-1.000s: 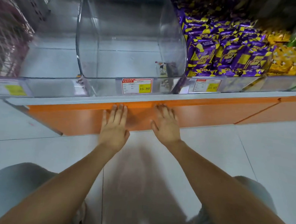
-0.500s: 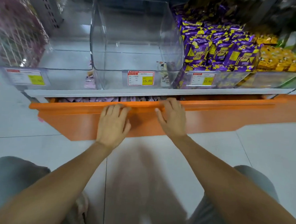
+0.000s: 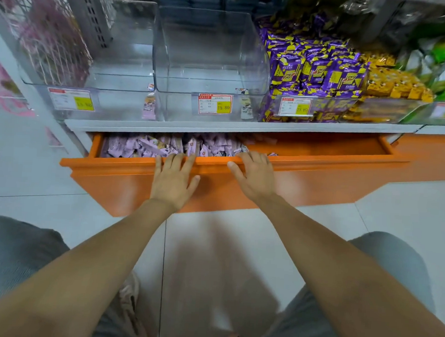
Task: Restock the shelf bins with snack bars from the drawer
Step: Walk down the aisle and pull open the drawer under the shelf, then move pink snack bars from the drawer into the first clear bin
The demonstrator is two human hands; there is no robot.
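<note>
An orange drawer (image 3: 306,178) under the shelf stands partly pulled out. Its left half holds several pale purple snack bars (image 3: 145,146); its right half shows bare orange floor. My left hand (image 3: 173,183) lies on the drawer front with its fingertips hooked over the top edge. My right hand (image 3: 257,178) grips the same edge a little to the right, fingers curled into the drawer. Above, a clear shelf bin (image 3: 211,64) has nothing in it but one bar at its right front corner. The clear bin to its left (image 3: 118,67) is likewise nearly bare.
Purple-and-yellow packs (image 3: 314,72) fill the bin to the right, with yellow packs (image 3: 396,84) and green bags (image 3: 443,58) beyond. Price tags (image 3: 215,104) sit on the bin fronts. My knees flank a pale tiled floor (image 3: 224,258).
The drawer was closed a second ago. Both hands have pulled it out toward me, and the purple snack bars inside have come into sight.
</note>
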